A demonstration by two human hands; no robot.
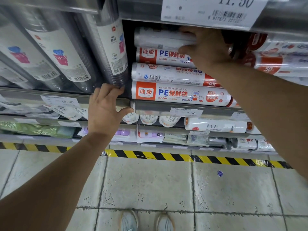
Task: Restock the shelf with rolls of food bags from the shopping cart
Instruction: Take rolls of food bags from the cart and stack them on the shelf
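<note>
A stack of white and orange food bag rolls (176,94) lies on the shelf (166,108) at centre. My right hand (206,47) grips the right end of the topmost roll (160,37), a plain white one lying on the stack just under the shelf above. My left hand (106,105) rests on the shelf's front edge to the left of the stack, fingers spread and its fingertips touching the base of a sleeve of plastic cups (113,47). The shopping cart is out of view.
Sleeves of plastic cups (55,55) fill the shelf to the left. More rolls (280,64) lie at the right. Lower shelves hold further bag packs (215,126). Price tags (186,112) line the edges. Yellow-black floor tape (166,155) runs along the shelf base; my shoes show below.
</note>
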